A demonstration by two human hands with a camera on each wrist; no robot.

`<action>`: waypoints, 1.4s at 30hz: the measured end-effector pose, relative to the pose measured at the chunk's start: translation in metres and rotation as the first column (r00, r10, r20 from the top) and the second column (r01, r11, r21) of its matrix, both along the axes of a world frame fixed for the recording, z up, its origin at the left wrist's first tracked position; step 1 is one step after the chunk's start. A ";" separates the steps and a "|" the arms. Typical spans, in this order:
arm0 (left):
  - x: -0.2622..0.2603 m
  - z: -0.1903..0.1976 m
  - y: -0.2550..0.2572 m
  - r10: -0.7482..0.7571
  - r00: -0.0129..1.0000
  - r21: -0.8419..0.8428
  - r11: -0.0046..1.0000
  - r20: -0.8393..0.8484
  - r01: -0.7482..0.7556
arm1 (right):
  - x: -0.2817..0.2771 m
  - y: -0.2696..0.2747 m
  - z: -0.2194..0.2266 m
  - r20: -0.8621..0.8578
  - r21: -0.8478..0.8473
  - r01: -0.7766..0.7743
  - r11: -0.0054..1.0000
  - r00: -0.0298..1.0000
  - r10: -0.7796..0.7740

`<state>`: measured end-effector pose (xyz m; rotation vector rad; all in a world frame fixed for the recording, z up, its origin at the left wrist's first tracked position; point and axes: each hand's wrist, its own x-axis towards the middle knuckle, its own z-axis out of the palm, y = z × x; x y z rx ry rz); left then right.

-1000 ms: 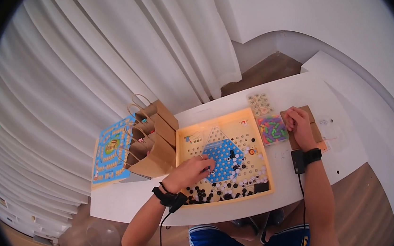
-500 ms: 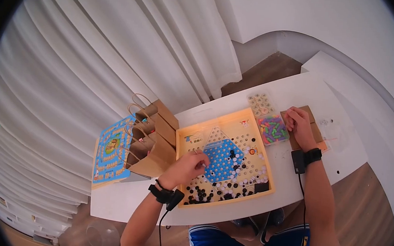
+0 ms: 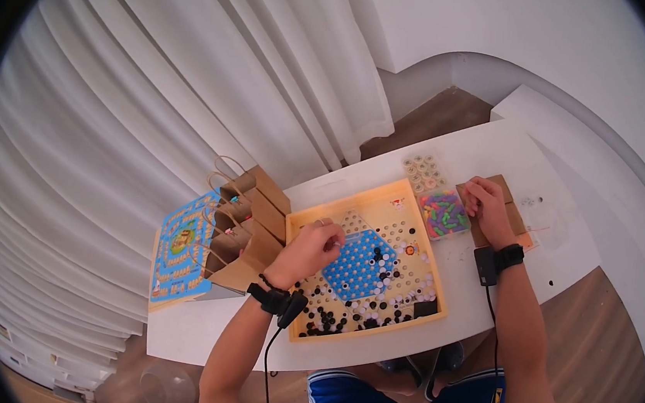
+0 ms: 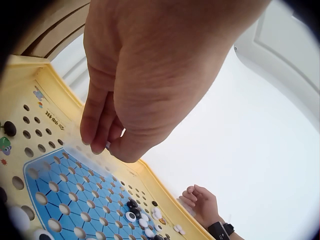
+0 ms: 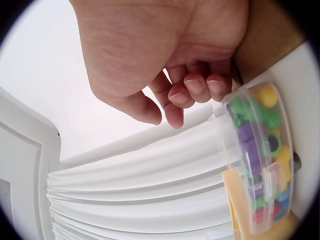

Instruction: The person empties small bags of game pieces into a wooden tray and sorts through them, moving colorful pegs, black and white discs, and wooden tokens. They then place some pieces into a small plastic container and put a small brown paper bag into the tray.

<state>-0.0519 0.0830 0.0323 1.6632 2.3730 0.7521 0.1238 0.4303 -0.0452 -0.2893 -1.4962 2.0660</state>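
Note:
My left hand (image 3: 310, 253) is over the left part of the yellow-framed game board (image 3: 365, 198). Seen from the left wrist, its thumb and fingertips (image 4: 120, 150) pinch the edge of what looks like a clear plastic sheet (image 4: 82, 150) above the blue hexagon (image 4: 75, 192); the grip is partly hidden. Black and white pieces (image 3: 334, 319) lie on the board. Loosely curled, my right hand (image 3: 490, 210) rests by a brown cardboard piece (image 3: 514, 208), holding nothing. Close to its fingers in the right wrist view is a clear box of colourful pegs (image 5: 255, 145).
Several brown paper bags (image 3: 256, 246) with handles stand left of the board, before a blue printed game board (image 3: 184, 246). Beyond the peg box is a clear tray of round pieces (image 3: 424, 172). Cables hang from both wrists; a white curtain (image 3: 195, 73) hangs behind the table.
My left hand has moved left and up from the blue hexagon toward the board's upper left. My right hand has stayed in place.

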 end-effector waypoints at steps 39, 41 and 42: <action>-0.016 -0.060 -0.083 -0.216 0.613 0.483 0.819 0.760 -0.311 | -0.063 -0.230 0.064 0.500 0.856 -0.508 -0.097 0.766 0.404; -0.015 -0.060 -0.083 -0.245 0.591 0.515 0.784 0.769 -0.346 | -0.073 -0.241 0.056 0.561 0.822 -0.551 -0.146 0.737 0.377; -0.017 -0.063 -0.084 -0.260 0.590 0.513 0.800 0.764 -0.311 | -0.076 -0.242 0.052 0.583 0.808 -0.563 -0.174 0.720 0.378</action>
